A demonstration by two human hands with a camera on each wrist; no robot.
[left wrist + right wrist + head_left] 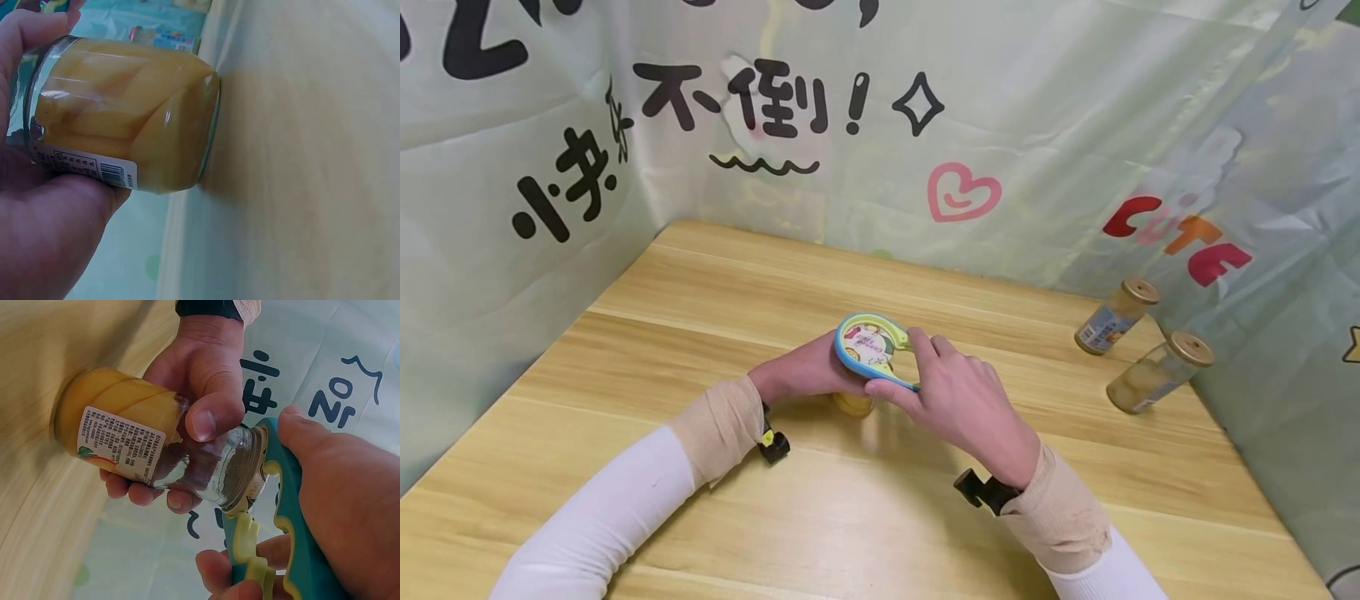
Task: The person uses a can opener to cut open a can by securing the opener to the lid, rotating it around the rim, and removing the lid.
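A glass jar of yellow fruit pieces (115, 412) is gripped round its upper body by my left hand (805, 367). In the left wrist view the jar's base is at the tabletop; whether it bears its full weight there I cannot tell. Around the printed lid (867, 343) sits a blue and yellow-green jar opener (290, 506) with toothed inner edges. My right hand (966, 400) holds the opener's handles, thumb on one side and fingers on the other. From the head view, the left hand and opener hide most of the jar.
Two more glass jars with gold lids, a labelled jar (1105, 325) and a jar of pale fruit (1150, 379), stand at the table's right side. The wooden table (737, 517) meets a printed cloth backdrop (850, 192) at the back and sides.
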